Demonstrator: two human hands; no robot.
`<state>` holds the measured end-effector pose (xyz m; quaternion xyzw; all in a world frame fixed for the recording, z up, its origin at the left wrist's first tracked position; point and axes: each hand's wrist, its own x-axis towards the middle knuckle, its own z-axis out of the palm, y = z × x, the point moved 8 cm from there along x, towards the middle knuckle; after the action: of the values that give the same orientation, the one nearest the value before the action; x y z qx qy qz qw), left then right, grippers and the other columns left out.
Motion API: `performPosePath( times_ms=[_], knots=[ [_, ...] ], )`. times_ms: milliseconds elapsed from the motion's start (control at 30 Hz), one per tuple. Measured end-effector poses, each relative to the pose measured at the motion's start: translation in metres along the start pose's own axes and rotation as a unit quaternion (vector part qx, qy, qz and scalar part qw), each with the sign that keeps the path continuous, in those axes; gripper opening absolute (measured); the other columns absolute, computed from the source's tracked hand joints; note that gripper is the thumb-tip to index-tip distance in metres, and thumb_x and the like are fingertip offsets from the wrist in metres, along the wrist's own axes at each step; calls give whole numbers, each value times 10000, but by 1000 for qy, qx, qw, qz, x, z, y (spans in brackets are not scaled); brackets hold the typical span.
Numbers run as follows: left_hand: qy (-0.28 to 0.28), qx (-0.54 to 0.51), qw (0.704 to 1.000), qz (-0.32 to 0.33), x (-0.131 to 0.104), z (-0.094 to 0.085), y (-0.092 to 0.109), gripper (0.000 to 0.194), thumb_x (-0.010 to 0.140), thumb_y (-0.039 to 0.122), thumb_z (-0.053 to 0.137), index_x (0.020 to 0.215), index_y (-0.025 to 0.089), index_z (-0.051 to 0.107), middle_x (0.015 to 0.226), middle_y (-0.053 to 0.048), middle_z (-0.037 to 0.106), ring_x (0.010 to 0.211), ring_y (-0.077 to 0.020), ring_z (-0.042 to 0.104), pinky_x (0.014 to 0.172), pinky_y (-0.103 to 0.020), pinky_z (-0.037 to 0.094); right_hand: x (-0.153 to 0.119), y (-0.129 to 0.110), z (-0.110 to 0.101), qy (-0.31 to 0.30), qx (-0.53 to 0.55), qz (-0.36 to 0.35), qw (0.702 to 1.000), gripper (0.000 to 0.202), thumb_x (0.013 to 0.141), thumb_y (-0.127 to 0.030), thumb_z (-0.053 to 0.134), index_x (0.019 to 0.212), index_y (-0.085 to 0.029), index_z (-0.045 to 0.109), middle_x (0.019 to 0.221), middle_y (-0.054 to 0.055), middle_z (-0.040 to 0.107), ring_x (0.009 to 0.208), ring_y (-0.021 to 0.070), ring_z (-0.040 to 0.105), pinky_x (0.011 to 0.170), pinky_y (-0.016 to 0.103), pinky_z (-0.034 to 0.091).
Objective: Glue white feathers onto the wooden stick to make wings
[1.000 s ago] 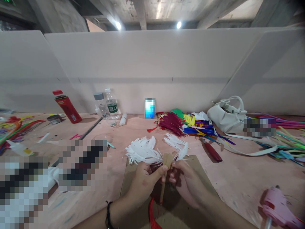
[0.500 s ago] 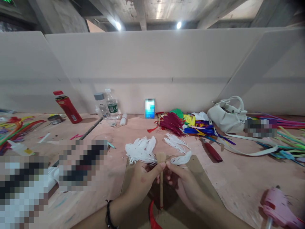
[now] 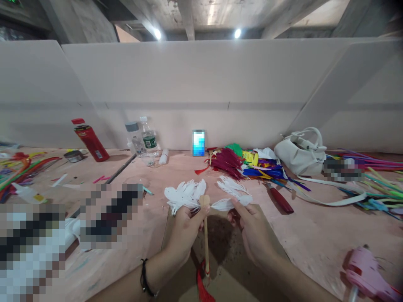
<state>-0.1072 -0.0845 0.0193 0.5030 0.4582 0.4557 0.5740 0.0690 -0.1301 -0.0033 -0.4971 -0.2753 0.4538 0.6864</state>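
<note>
My left hand (image 3: 185, 228) pinches a thin wooden stick (image 3: 206, 243) just below its flat, rounded top. A red tassel (image 3: 204, 289) hangs at the stick's lower end. White feathers (image 3: 185, 196) spread out just beyond my left fingers. My right hand (image 3: 250, 226) is closed on a white feather (image 3: 225, 204) whose tip points left toward the stick, apart from my left hand. More white feathers (image 3: 233, 186) lie behind it. Both hands are above a brown board (image 3: 229, 268).
Dark red and multicoloured feathers (image 3: 228, 162), a phone (image 3: 198, 143) and a white bag (image 3: 300, 155) stand or lie at the back. A red-handled knife (image 3: 280, 199) and a pink glue gun (image 3: 368, 270) are on the right. Bottles (image 3: 149, 140) stand back left.
My right hand has left the stick and moved slightly right and up, now on the white feather. My left hand has shifted the stick a little left and up.
</note>
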Motion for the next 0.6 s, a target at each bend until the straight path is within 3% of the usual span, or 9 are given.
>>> performPosePath(
  times_ms=[367, 500, 600],
  knots=[
    [26, -25, 999, -3, -2, -4, 4, 422, 670, 509, 812, 611, 190, 544, 554, 60, 488, 555, -112, 430, 545, -229, 335, 14, -15, -15, 34, 78, -25, 996, 308, 774, -498, 801, 863, -211, 735, 730, -23, 597, 634, 134, 466, 551, 257, 364],
    [29, -39, 999, -12, -3, -5, 2, 414, 683, 499, 812, 628, 188, 544, 553, 63, 492, 555, -108, 434, 547, -224, 342, 7, -15, -1, -14, 83, -13, 996, 378, 804, -531, 779, 1020, -228, 717, 817, -9, 613, 675, 138, 492, 547, 246, 378],
    [24, -54, 998, -6, -2, -4, 1, 394, 692, 486, 817, 660, 178, 574, 563, 60, 504, 549, -108, 442, 538, -223, 342, -3, -3, 16, -57, 110, 56, 991, 464, 746, -533, 838, 1055, -241, 654, 836, -9, 616, 690, 147, 537, 540, 243, 400]
  ],
)
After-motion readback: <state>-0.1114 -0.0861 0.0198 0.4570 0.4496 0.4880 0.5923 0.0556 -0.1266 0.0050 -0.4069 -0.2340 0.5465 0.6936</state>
